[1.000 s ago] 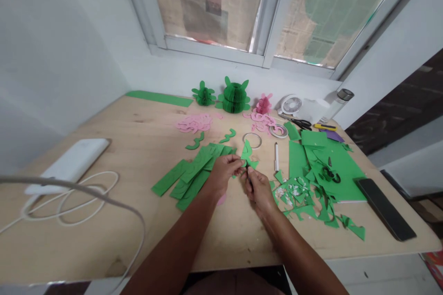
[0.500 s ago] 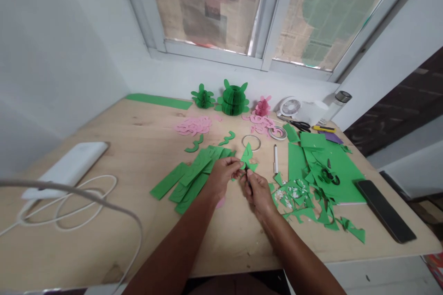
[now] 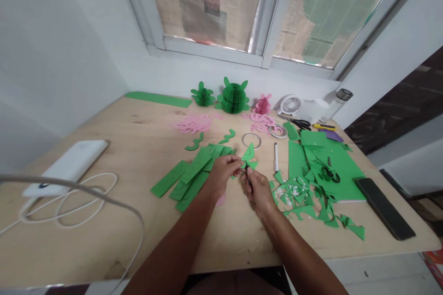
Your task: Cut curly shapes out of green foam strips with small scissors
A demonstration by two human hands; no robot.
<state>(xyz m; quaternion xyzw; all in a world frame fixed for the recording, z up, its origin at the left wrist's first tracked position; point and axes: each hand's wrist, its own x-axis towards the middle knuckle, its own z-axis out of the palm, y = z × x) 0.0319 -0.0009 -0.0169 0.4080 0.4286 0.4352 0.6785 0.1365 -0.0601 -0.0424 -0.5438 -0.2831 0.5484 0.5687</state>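
Note:
Pinched in my left hand is a green paper piece with a curved cut edge. My right hand is closed around small dark scissors; their blades meet the paper, and the handles are mostly hidden by my fingers. Beside my left hand, green paper strips lie overlapped in a loose pile. Farther back are two wavy green cutouts, one on the left and one on the right. To the right of my right hand lie green and white paper scraps.
Pink cutouts, tape rolls and a white pen lie beyond my hands. Green paper figures stand by the wall. At right are green sheets, black scissors and a phone; at left, a white power bank with a cable.
Both hands stay in nearly the same place, holding the paper and scissors. The view has shifted very slightly; little else differs.

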